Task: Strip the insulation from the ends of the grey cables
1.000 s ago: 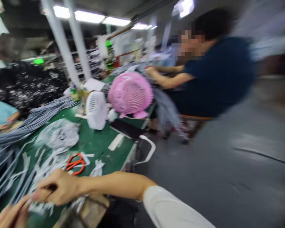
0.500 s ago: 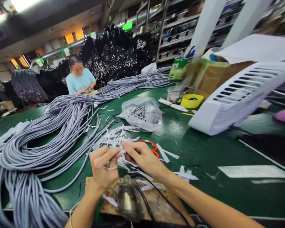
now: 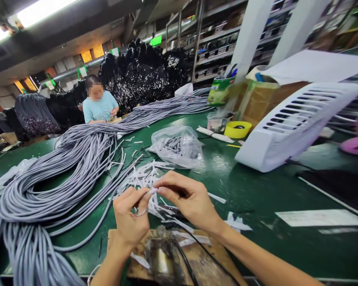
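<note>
My left hand (image 3: 130, 216) is closed, its thumb and forefinger pinching a small whitish piece (image 3: 152, 191) whose exact kind I cannot make out. From the other side, my right hand (image 3: 191, 200) pinches the same piece between fingertips. A thin pale strand shows by the left palm. Both hands are above the green table, just past a wooden board (image 3: 207, 264) that carries a dark-stained metal block (image 3: 162, 256) with black cords. Behind the fingers lies a pile of white strips (image 3: 137, 176).
Long bundles of grey cable (image 3: 47, 186) cover the left side. Beyond the hands sits a clear bag of small grey parts (image 3: 179, 147). To the right are a yellow tape roll (image 3: 238, 129), a white slatted device (image 3: 286, 127) and a pale strip (image 3: 322, 217). A co-worker (image 3: 100, 104) sits across the table.
My right hand has risen slightly and its fingers have shifted on the small piece, now covering the red-handled scissors seen earlier. My left hand keeps its pinch. The view has tilted a little.
</note>
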Demonstrator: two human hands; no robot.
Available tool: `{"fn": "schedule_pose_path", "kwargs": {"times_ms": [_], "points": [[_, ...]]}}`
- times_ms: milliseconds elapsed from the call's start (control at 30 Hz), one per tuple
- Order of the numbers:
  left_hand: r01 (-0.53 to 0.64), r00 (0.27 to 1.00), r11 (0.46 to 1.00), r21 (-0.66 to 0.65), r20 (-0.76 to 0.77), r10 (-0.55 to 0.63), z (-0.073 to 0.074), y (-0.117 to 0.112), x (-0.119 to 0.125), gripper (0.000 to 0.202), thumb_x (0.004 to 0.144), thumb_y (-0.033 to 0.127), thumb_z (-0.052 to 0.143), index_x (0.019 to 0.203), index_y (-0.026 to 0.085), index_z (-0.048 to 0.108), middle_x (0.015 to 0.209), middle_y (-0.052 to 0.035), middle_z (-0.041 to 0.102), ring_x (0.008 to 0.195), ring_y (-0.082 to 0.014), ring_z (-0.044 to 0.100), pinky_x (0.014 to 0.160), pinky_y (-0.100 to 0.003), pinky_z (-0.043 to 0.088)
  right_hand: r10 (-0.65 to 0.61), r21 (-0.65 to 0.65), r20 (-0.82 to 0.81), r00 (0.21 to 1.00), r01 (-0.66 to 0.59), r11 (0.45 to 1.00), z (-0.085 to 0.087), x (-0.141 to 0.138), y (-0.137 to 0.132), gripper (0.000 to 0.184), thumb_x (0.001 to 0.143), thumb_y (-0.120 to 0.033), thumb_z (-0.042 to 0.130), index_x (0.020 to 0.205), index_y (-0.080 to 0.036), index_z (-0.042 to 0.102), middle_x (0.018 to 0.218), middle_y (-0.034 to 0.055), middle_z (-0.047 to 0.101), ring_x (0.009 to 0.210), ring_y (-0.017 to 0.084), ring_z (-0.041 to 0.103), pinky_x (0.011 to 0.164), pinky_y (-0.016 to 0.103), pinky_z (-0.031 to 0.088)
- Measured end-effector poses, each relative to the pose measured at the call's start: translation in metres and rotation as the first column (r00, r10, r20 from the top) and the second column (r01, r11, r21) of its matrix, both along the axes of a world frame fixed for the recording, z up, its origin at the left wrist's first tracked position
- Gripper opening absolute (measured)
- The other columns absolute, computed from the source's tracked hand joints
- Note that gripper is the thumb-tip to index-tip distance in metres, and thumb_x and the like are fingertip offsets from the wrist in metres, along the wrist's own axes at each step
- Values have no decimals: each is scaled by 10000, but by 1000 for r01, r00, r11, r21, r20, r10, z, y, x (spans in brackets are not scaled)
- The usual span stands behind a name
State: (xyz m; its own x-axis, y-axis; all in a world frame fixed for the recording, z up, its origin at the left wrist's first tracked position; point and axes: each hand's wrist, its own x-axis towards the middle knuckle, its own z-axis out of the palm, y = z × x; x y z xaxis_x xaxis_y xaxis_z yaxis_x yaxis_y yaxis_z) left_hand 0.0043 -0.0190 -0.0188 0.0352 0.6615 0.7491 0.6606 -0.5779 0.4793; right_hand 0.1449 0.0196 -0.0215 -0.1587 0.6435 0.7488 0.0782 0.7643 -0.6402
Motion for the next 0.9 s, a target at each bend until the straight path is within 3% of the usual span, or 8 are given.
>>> {"fn": "schedule_pose_path", "kwargs": {"times_ms": [100,233,400,467,800,900], "points": [[10,999,998,-58,47,-7,1,0,1,211,836,207,505,741,149,684,506,10,493,455,-95,427,430,-215,296,-20,26,42,999,19,999,0,1,0,146,816,-257,545,858,-166,651,650,8,550,484,80,460,403,194,368],[-10,996,999,-52,85,14,0,0,0,216,837,222,506,744,146,686,513,4,514,454,-91,423,429,-212,305,-250,166,113,962,230,959,0,7,0,191,809,-332,551,908,-176,595,669,3,572,511,91,498,442,199,384],[-55,998,998,25,24,54,0,-1,-2,185,823,174,517,818,147,700,502,12,508,432,-82,400,413,-207,297,-557,527,127,821,420,739,2,9,-2,155,853,-212,489,707,-184,534,549,-9,579,504,110,472,524,253,325],[-45,999,998,45,-1,45,0,-2,-2,187,820,151,515,851,145,699,511,11,516,438,-81,403,422,-205,309,-590,582,139,796,416,699,3,9,-3,149,836,-191,519,688,-184,536,521,-12,579,484,110,435,517,269,287],[-64,996,996,58,-64,67,-1,-2,-1,179,820,148,512,831,133,690,514,4,510,445,-86,415,436,-210,324,-623,657,166,765,385,648,7,13,-5,127,774,-141,574,662,-196,590,553,-28,633,504,101,457,540,284,286],[-40,996,998,47,-73,44,-1,-1,1,179,820,149,508,810,133,686,517,0,514,442,-85,414,434,-208,324,-569,663,225,791,303,684,5,10,-6,151,780,-134,543,650,-193,591,546,-24,622,526,107,467,561,292,296]]}}
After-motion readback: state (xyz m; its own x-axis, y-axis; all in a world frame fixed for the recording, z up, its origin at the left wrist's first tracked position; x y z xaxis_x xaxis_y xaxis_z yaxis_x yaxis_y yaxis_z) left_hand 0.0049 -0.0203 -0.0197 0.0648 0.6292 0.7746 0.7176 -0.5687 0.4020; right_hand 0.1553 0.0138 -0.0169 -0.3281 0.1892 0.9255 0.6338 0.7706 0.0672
